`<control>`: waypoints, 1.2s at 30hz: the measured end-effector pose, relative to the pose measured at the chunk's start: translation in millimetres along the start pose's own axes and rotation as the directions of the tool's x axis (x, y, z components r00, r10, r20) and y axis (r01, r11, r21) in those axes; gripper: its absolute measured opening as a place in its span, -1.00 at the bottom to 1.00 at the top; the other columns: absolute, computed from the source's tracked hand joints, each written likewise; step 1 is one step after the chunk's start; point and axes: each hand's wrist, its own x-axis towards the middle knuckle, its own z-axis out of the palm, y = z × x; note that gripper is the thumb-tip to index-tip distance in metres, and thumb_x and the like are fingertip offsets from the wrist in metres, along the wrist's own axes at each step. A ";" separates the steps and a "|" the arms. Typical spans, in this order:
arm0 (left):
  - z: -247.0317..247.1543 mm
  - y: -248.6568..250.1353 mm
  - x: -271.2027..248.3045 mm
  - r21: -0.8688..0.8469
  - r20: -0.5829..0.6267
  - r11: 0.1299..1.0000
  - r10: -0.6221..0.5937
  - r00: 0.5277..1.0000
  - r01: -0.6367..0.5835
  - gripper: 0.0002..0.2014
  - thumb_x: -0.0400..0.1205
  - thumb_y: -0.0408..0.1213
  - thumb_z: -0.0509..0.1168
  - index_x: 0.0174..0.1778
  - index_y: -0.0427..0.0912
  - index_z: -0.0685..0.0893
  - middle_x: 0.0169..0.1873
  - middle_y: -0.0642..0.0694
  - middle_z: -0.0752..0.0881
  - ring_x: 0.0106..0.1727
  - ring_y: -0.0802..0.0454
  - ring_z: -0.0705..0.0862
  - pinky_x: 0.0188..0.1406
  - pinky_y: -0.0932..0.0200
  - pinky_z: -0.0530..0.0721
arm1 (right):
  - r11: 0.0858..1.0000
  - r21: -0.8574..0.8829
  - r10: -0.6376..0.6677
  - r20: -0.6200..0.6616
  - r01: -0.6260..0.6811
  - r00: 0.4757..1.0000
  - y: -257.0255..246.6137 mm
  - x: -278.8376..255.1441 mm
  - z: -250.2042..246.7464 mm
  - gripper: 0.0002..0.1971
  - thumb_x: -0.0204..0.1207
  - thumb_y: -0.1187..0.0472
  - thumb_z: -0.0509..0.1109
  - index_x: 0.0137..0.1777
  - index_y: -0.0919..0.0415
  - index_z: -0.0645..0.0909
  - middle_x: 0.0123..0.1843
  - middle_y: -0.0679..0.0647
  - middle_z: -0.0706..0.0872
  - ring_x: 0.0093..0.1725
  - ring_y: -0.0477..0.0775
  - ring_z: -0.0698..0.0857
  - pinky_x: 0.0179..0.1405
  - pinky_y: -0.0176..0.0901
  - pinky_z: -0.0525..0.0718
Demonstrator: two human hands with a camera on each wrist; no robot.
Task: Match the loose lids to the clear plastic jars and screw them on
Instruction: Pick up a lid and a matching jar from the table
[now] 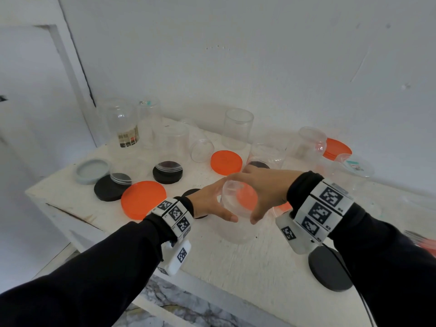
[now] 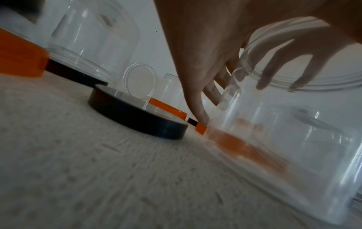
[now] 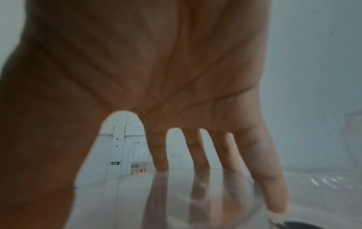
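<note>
A clear plastic jar (image 1: 233, 232) stands open-mouthed on the table (image 1: 236, 267) in front of me. My right hand (image 1: 254, 194) grips its rim from above, fingers spread over the far edge and thumb on the near side. My left hand (image 1: 219, 201) lies against the jar's left wall with straight fingers (image 2: 203, 93); one fingertip (image 2: 202, 119) reaches a small orange lid (image 2: 200, 128) behind the jar. In the right wrist view my right hand (image 3: 121, 162) spans the jar's rim (image 3: 195, 193). The jar (image 2: 293, 139) is blurred in the left wrist view.
Loose lids lie around: a large orange lid (image 1: 142, 199) on the left, another orange lid (image 1: 226, 162) behind, black lids (image 1: 107, 188) (image 1: 168, 172), a black lid (image 1: 330, 267) at near right, a grey lid (image 1: 92, 171). Several clear jars (image 1: 238, 128) stand along the wall.
</note>
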 end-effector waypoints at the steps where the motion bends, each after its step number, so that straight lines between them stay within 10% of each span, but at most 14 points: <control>1: -0.1 -0.1 0.2 0.004 -0.003 1.000 0.006 1.000 -0.006 -0.11 0.15 0.02 0.56 0.37 0.35 0.27 0.33 0.28 0.47 0.38 0.38 0.41 0.33 0.30 0.40 | 1.000 0.008 -0.014 0.003 0.014 1.000 1.1 -0.5 -0.6 0.05 0.17 -0.01 0.65 0.58 -0.20 0.07 0.39 -0.03 0.33 0.32 0.09 0.45 0.23 0.07 0.60; 9: 0.9 -3.2 -0.2 0.009 -0.030 1.000 0.024 0.999 -0.024 -0.13 0.11 0.01 0.57 0.36 0.33 0.36 0.36 0.21 0.46 0.43 0.25 0.38 0.48 0.03 0.35 | 0.997 -0.037 -0.061 0.016 0.062 0.998 3.5 -2.7 0.6 0.07 0.20 -0.02 0.63 0.56 -0.38 -0.03 0.55 -0.02 0.12 0.46 0.17 0.30 0.34 0.20 0.50; 16: 1.5 -0.5 -1.7 0.036 -0.042 0.999 -0.005 0.999 0.006 -0.11 0.10 0.07 0.54 0.33 0.38 0.27 0.31 0.31 0.45 0.37 0.42 0.38 0.31 0.33 0.35 | 0.995 -0.102 -0.026 -0.034 0.022 0.999 -5.7 -0.8 -5.2 -0.08 0.20 -0.18 0.57 0.51 -0.38 0.12 0.30 0.00 0.32 0.20 0.13 0.50 0.17 0.07 0.61; 25: 3.5 -2.1 -1.3 0.054 -0.053 0.999 -0.007 0.999 0.010 -0.08 0.10 0.09 0.55 0.36 0.34 0.24 0.34 0.29 0.45 0.42 0.30 0.39 0.38 0.23 0.35 | 0.999 -0.024 0.035 -0.144 -0.039 0.989 -5.3 -2.0 -1.5 -0.15 0.12 -0.40 0.47 0.45 -0.22 0.33 0.11 -0.06 0.41 0.11 0.04 0.51 0.13 0.02 0.62; 30: 2.2 -2.4 -1.0 0.059 -0.029 0.998 -0.005 1.000 0.007 -0.13 0.11 0.09 0.55 0.30 0.43 0.24 0.32 0.33 0.44 0.42 0.31 0.38 0.37 0.26 0.36 | 0.995 -0.058 0.069 -0.173 -0.080 0.982 -3.8 -2.4 2.1 -0.13 0.17 -0.49 0.37 0.48 -0.17 0.31 0.28 0.01 0.46 0.20 0.09 0.52 0.15 -0.01 0.57; 34: 0.3 -5.8 2.4 0.095 -0.018 0.995 0.034 0.999 -0.032 0.02 0.07 0.20 0.56 0.46 0.15 0.28 0.35 0.21 0.46 0.35 0.33 0.44 0.38 0.22 0.44 | 0.998 -0.022 -0.051 0.037 0.052 0.998 4.1 -7.6 -3.2 0.04 0.23 -0.22 0.56 0.57 -0.39 -0.09 0.61 -0.02 0.06 0.52 0.17 0.27 0.40 0.20 0.45; 36: 0.3 -4.3 2.2 0.094 -0.019 0.994 0.048 0.999 -0.046 0.07 0.01 0.28 0.56 0.46 0.17 0.27 0.34 0.31 0.39 0.26 0.50 0.42 0.26 0.46 0.44 | 0.994 -0.029 -0.101 0.020 0.101 0.995 4.6 -4.9 -4.6 0.00 0.23 -0.09 0.60 0.55 -0.41 0.01 0.51 0.00 0.22 0.43 0.15 0.38 0.33 0.15 0.52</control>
